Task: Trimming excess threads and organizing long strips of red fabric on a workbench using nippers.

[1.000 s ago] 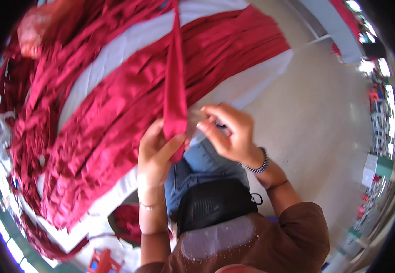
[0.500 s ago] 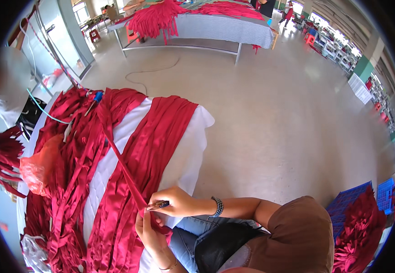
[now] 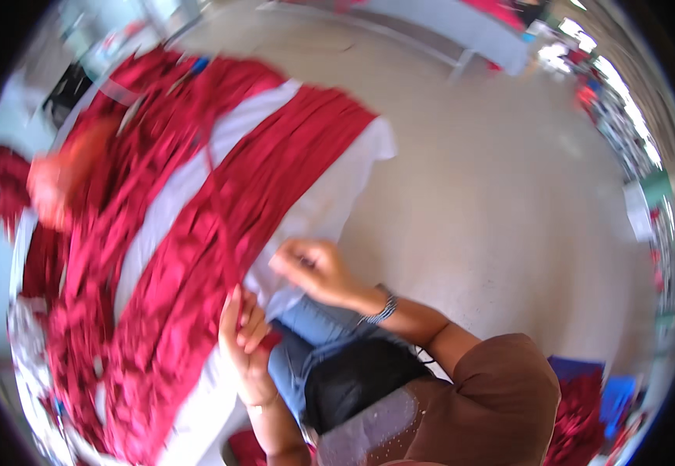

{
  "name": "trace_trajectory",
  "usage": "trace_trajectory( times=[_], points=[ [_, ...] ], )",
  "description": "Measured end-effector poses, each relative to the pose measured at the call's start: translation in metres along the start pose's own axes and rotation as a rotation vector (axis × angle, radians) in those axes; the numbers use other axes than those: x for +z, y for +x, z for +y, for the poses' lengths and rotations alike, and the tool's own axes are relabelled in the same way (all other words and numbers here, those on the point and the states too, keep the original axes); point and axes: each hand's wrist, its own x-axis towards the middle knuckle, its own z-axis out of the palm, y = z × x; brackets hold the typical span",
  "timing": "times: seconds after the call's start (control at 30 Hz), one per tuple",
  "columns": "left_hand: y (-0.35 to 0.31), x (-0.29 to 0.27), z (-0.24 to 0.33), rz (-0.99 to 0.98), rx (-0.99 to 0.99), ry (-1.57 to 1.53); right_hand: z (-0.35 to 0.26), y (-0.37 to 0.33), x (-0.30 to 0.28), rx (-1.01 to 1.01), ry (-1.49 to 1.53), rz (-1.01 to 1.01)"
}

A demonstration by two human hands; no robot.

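Observation:
A long dark-red satin strip [image 3: 225, 233] runs from the far bundle down to my left hand [image 3: 244, 332], whose fingers are closed on it. More red cloth pokes out below that hand, beside my knee. Just right of it, and apart from it, my right hand [image 3: 318, 270] is raised with curled fingers. A small dark-handled tool shows partly within its grip; motion blur hides its tip. Left of both hands, red satin strips [image 3: 190, 272] lie in long rows over a white cloth [image 3: 170, 198] on the table.
An orange-red plastic bag [image 3: 54, 182] and a clear crumpled bag [image 3: 28, 342] sit along the table's left side. Red cloth [image 3: 578, 415] is heaped by a blue crate [image 3: 617, 400] at lower right. Another table [image 3: 462, 31] stands at the back.
My right hand has drawn away from my left hand; the tool was touching the strip there before. The whole view has shifted and blurred. My left hand still holds the strip.

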Motion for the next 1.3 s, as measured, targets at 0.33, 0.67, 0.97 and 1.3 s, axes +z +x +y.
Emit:
trace_trajectory(
  times=[0.33, 0.67, 0.97, 1.3],
  points=[
    [-0.004, -0.024, -0.014, -0.172, -0.198, -0.451, 0.008, -0.020, 0.008, -0.195, -0.358, -0.139],
    [-0.013, -0.037, -0.021, -0.098, -0.256, -0.529, 0.014, -0.021, 0.018, -0.430, -0.574, -0.145],
    [-0.011, -0.040, -0.019, -0.081, -0.235, -0.496, 0.014, -0.017, 0.023, -0.464, -0.572, -0.163],
    [-0.013, -0.035, -0.019, -0.087, -0.222, -0.380, 0.007, -0.018, 0.024, -0.456, -0.565, -0.145]
  ],
)
